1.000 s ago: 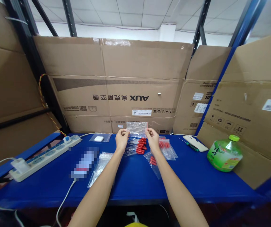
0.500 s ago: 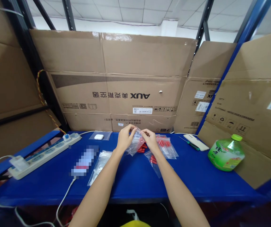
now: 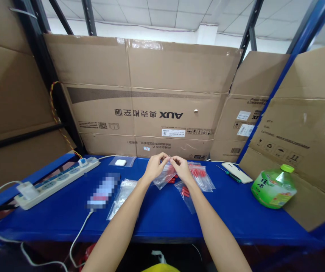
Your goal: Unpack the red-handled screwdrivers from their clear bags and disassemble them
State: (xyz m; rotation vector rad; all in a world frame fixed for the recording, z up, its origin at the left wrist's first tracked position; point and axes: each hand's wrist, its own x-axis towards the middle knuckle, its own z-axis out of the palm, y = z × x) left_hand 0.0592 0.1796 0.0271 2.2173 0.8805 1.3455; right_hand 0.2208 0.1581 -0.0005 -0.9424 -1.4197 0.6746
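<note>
1. Since a second back, both hands have come together: the clear bag (image 3: 161, 179) was stretched flat between them, and now it hangs askew with one corner pointing down. Compared with half a second ago, it's pretty much the same pose.
2. Left hand (image 3: 155, 167): thumb and forefinger pinched at the bag's top, with a gap behind the tips. The other fingers are curled, so can't really make those out.
3. Right hand (image 3: 182, 169): same kind of pinch, right beside the left one, tips on the same top edge.
4. So that bag is mid-table, in front of and partly over some loose red pieces (image 3: 173, 180). Can't tell from this angle if it's got anything inside.
5. Just right of the hands, more bags with red pieces (image 3: 202, 174) overlap each other, and another red-filled bag (image 3: 187, 194) lies closer to the person, partly behind the right forearm.
6. Left of the left forearm there's a stack of clear bags (image 3: 124, 192), with a blurred-out phone (image 3: 103, 193) beside it.
7. Farther right on the blue table (image 3: 168, 223): a screwdriver (image 3: 232, 175) and a green bottle (image 3: 274, 189).
</note>
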